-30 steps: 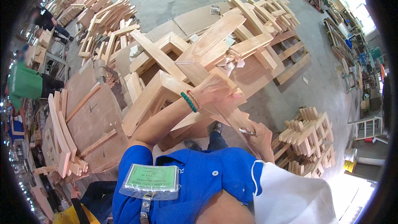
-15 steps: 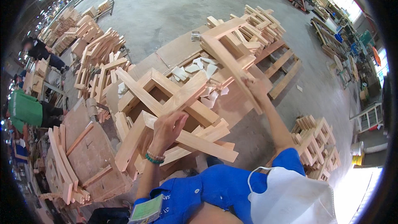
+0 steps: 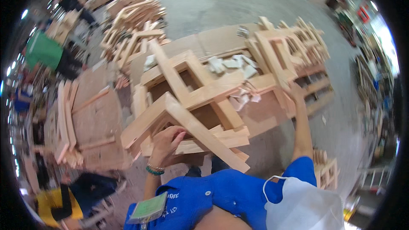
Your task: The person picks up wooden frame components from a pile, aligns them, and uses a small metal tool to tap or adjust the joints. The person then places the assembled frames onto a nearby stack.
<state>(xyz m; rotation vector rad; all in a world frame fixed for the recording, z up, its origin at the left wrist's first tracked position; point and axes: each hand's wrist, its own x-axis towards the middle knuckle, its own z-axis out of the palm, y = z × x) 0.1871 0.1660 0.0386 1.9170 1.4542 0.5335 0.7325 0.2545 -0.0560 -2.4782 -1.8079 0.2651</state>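
My right hand [image 3: 295, 93] grips the lower end of a wooden frame [image 3: 269, 55] of pale, smooth bars, tilted beside the stack on the right. My left hand [image 3: 166, 143], with beaded bracelets at the wrist, is over the near side of a pile of wooden frames [image 3: 194, 96]. Its fingers are curled in toward the thumb; what they hold, if anything, is hidden. Close to that hand, an angled wooden piece [image 3: 200, 134] lies slanting across the pile. Crumpled white scraps [image 3: 232, 63] are spread behind the pile.
A stack of wooden frames [image 3: 304, 38] rests on a slatted pallet [image 3: 318, 86] at right. More wooden parts [image 3: 132, 30] are heaped at far left. Curved wooden strips [image 3: 64, 115] lie on a brown board [image 3: 100, 134]. A person in green [image 3: 44, 51] and one in yellow [image 3: 59, 204] are at left.
The whole view has swung, so the pile and stack appear farther right. My right hand has carried its frame closer to the right stack. My left hand sits lower against the pile.
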